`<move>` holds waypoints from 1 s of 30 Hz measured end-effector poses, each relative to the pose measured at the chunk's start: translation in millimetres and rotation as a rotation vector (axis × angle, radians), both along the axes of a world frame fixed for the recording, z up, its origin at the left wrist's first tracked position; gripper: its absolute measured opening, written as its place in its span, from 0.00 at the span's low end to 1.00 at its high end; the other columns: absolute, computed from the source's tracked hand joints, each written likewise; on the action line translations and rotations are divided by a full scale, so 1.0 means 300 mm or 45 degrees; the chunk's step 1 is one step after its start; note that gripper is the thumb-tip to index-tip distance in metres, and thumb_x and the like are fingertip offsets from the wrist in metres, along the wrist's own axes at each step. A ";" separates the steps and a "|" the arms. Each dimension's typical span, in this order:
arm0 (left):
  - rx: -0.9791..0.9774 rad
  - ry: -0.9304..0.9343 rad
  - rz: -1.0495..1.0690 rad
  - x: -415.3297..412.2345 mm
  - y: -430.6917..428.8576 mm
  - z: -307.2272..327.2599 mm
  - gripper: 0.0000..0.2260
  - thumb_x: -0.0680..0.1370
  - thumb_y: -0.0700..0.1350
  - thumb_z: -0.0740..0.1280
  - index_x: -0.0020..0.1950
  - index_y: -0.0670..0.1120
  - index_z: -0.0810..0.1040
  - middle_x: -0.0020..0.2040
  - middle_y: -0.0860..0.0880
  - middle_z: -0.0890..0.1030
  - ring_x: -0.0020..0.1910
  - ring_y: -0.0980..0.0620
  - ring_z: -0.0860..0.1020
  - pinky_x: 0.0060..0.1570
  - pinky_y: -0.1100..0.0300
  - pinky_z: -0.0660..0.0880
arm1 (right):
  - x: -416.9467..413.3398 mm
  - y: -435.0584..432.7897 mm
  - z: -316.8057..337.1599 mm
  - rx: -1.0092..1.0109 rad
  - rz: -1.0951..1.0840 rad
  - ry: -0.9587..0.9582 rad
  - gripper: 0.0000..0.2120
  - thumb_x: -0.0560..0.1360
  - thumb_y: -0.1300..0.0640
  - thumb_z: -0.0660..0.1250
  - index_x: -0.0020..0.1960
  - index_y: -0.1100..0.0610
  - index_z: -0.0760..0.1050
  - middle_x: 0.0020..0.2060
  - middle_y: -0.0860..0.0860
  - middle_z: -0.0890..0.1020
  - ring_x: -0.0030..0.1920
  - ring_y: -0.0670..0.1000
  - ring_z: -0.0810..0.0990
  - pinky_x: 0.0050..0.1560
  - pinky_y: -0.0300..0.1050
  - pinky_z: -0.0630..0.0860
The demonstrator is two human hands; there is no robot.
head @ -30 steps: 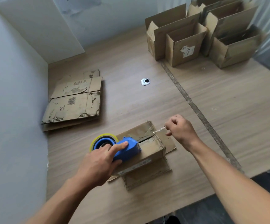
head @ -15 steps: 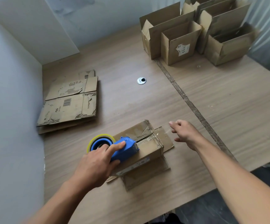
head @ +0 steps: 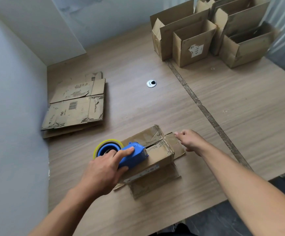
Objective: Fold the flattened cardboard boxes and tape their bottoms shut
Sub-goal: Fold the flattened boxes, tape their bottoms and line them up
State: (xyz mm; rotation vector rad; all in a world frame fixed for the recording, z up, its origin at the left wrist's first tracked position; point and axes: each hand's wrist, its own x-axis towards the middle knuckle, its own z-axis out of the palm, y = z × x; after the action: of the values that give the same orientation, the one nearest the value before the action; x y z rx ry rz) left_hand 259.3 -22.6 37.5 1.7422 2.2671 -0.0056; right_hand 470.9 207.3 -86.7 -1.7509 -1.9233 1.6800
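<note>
A grey wall [head: 10,99] runs down the left side. Next to it, on the wooden table [head: 240,116], lies a pile of flat boxes [head: 75,106]. They are stacked one on top of another, and the top one has a bar code on it.

A bit to the right and closer, the left hand [head: 102,172] is wrapped around a blue tape holder [head: 131,155]. The pointer finger lies straight along the top of it. A roll of tape [head: 104,145] with a yellow edge sits at the back of the holder. The front of the holder rests on a small box [head: 157,150] in the middle of the table. The box is upside down, with its bottom flaps folded shut on top. Other flaps stick out flat on the table around it.

Farther back, a small round metal ring [head: 151,83] sits in the table.

The right hand [head: 189,140] is just past the right end of the small box, above a flap. Its fingers are loose and a little spread, and it holds nothing.

At the far right back, a group of open boxes [head: 206,36] stands upright. One has a torn white label.
</note>
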 end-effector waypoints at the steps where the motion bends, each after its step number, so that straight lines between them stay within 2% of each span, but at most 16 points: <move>1: -0.001 -0.006 -0.001 0.001 0.001 0.001 0.26 0.81 0.57 0.60 0.67 0.69 0.44 0.52 0.54 0.73 0.49 0.49 0.76 0.44 0.54 0.70 | -0.010 -0.008 -0.009 0.039 0.059 -0.047 0.18 0.81 0.45 0.62 0.39 0.56 0.70 0.34 0.53 0.72 0.36 0.52 0.71 0.37 0.44 0.67; 3: 0.007 -0.019 0.003 0.003 0.004 0.003 0.26 0.81 0.57 0.61 0.67 0.70 0.45 0.52 0.53 0.73 0.48 0.48 0.76 0.44 0.53 0.70 | -0.033 -0.032 -0.013 0.119 0.209 -0.155 0.21 0.83 0.45 0.59 0.35 0.55 0.66 0.32 0.52 0.71 0.36 0.52 0.70 0.34 0.45 0.62; 5: 0.009 -0.022 0.006 0.004 0.006 0.005 0.26 0.81 0.57 0.62 0.67 0.70 0.45 0.52 0.53 0.73 0.49 0.47 0.76 0.44 0.53 0.71 | -0.059 -0.060 -0.029 0.130 0.296 -0.195 0.21 0.84 0.45 0.56 0.36 0.54 0.65 0.37 0.54 0.74 0.42 0.53 0.71 0.37 0.47 0.62; 7: 0.008 -0.025 0.008 0.003 0.004 0.005 0.26 0.81 0.57 0.61 0.67 0.70 0.45 0.52 0.53 0.73 0.48 0.48 0.76 0.44 0.53 0.72 | -0.078 -0.089 -0.045 0.081 0.289 -0.105 0.21 0.84 0.46 0.54 0.36 0.54 0.65 0.39 0.56 0.74 0.44 0.52 0.72 0.41 0.47 0.62; 10: 0.010 -0.028 0.009 0.003 0.006 0.007 0.26 0.81 0.57 0.61 0.67 0.70 0.45 0.52 0.53 0.74 0.48 0.47 0.76 0.44 0.52 0.72 | -0.082 -0.103 -0.098 0.005 0.181 0.071 0.20 0.84 0.44 0.55 0.38 0.54 0.66 0.39 0.56 0.73 0.44 0.53 0.72 0.44 0.49 0.69; 12: 0.010 -0.025 0.009 0.006 0.010 0.006 0.26 0.81 0.57 0.61 0.67 0.70 0.44 0.54 0.53 0.73 0.49 0.48 0.76 0.45 0.52 0.73 | -0.067 -0.094 -0.089 -0.097 0.124 0.070 0.18 0.82 0.41 0.57 0.47 0.56 0.68 0.43 0.57 0.74 0.40 0.52 0.73 0.36 0.44 0.71; 13: 0.009 -0.025 0.010 0.007 0.010 0.005 0.27 0.81 0.57 0.61 0.67 0.70 0.43 0.54 0.53 0.74 0.50 0.48 0.76 0.46 0.53 0.73 | -0.055 -0.088 -0.082 -0.178 0.083 0.063 0.21 0.79 0.37 0.60 0.56 0.56 0.68 0.48 0.57 0.75 0.38 0.53 0.74 0.30 0.40 0.72; 14: 0.013 -0.029 0.012 0.009 0.009 0.006 0.27 0.81 0.57 0.61 0.67 0.70 0.44 0.55 0.53 0.74 0.51 0.48 0.76 0.46 0.53 0.73 | -0.040 -0.079 -0.076 -0.223 0.046 0.041 0.27 0.75 0.34 0.63 0.65 0.52 0.65 0.52 0.55 0.75 0.38 0.54 0.76 0.27 0.39 0.72; 15: 0.018 -0.034 0.011 0.007 0.008 0.004 0.27 0.81 0.57 0.61 0.67 0.70 0.44 0.56 0.53 0.75 0.51 0.48 0.76 0.47 0.53 0.73 | -0.024 -0.073 -0.066 -0.206 0.032 -0.005 0.30 0.74 0.35 0.66 0.69 0.47 0.62 0.56 0.52 0.75 0.42 0.55 0.79 0.27 0.39 0.73; 17: 0.028 -0.048 0.004 0.003 0.007 0.001 0.27 0.81 0.56 0.63 0.67 0.71 0.46 0.56 0.52 0.76 0.50 0.47 0.77 0.45 0.53 0.73 | -0.014 -0.075 -0.075 -0.133 -0.035 0.092 0.24 0.76 0.44 0.70 0.68 0.47 0.66 0.54 0.51 0.77 0.45 0.54 0.81 0.33 0.43 0.76; 19: 0.039 -0.053 -0.009 -0.001 0.006 -0.001 0.27 0.80 0.56 0.64 0.66 0.72 0.47 0.54 0.52 0.76 0.49 0.47 0.77 0.43 0.53 0.72 | -0.030 -0.109 -0.099 -0.133 -0.128 0.335 0.12 0.78 0.53 0.70 0.60 0.51 0.73 0.48 0.53 0.78 0.41 0.52 0.79 0.40 0.47 0.76; 21: 0.026 -0.038 -0.009 -0.002 0.003 -0.002 0.27 0.81 0.56 0.63 0.67 0.71 0.46 0.56 0.53 0.75 0.50 0.48 0.76 0.44 0.53 0.72 | -0.038 -0.137 -0.112 -0.025 -0.064 0.390 0.05 0.80 0.57 0.67 0.55 0.51 0.77 0.47 0.52 0.80 0.45 0.51 0.78 0.44 0.44 0.73; 23: 0.013 -0.018 -0.014 -0.007 0.001 -0.004 0.27 0.81 0.58 0.61 0.67 0.71 0.44 0.58 0.54 0.75 0.52 0.48 0.76 0.46 0.53 0.73 | -0.024 -0.114 -0.075 0.111 0.104 0.299 0.12 0.79 0.56 0.67 0.63 0.51 0.77 0.51 0.51 0.81 0.49 0.50 0.78 0.48 0.42 0.74; 26: 0.003 -0.033 -0.038 -0.017 0.003 0.001 0.25 0.80 0.61 0.57 0.68 0.72 0.43 0.62 0.54 0.75 0.56 0.48 0.76 0.48 0.53 0.73 | 0.024 -0.039 0.080 0.404 0.377 0.307 0.29 0.76 0.48 0.71 0.74 0.46 0.67 0.66 0.51 0.74 0.64 0.49 0.74 0.65 0.48 0.72; 28: -0.015 -0.049 -0.057 -0.024 0.006 0.009 0.25 0.78 0.63 0.54 0.67 0.72 0.42 0.63 0.54 0.75 0.58 0.48 0.75 0.50 0.54 0.73 | 0.027 -0.016 0.198 0.536 0.751 0.325 0.41 0.70 0.35 0.71 0.77 0.36 0.55 0.76 0.46 0.61 0.76 0.48 0.59 0.74 0.49 0.61; 30: -0.045 -0.077 -0.059 -0.035 0.012 0.019 0.25 0.80 0.61 0.58 0.67 0.73 0.42 0.63 0.54 0.75 0.58 0.48 0.75 0.52 0.54 0.73 | -0.004 -0.012 0.255 0.662 1.176 0.186 0.52 0.61 0.23 0.66 0.75 0.28 0.39 0.80 0.43 0.47 0.79 0.46 0.41 0.76 0.49 0.47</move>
State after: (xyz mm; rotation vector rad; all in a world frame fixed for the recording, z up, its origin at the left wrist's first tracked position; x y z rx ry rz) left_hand 248.8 -19.1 43.3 1.7520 2.1709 -0.0024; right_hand 469.7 203.6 -10.1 -0.5462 -2.9449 1.1639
